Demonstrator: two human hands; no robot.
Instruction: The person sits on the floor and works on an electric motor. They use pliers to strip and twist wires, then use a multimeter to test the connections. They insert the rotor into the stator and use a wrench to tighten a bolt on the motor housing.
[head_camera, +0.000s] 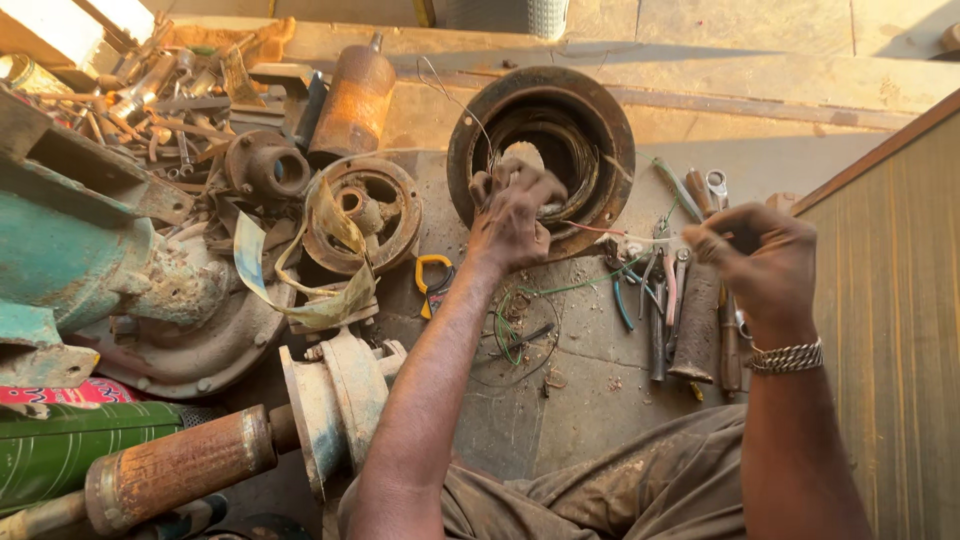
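Bare forearms; chain bracelet (787, 357) on right wrist; dusty brown trousers (640, 490).

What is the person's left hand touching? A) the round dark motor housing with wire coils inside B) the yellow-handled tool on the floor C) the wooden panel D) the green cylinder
A: the left hand rests on the rim of the round motor housing, fingers at the coils, while the yellow-handled tool lies apart below it.

the round motor housing (541, 150) sits on the floor (590, 350) ahead of the person, the left hand (512, 215) at its opening. right of it lie the hand tools (680, 300), below the raised right hand (755, 260). left of it sits a pulley (365, 210), with scrap parts (160, 90) behind.
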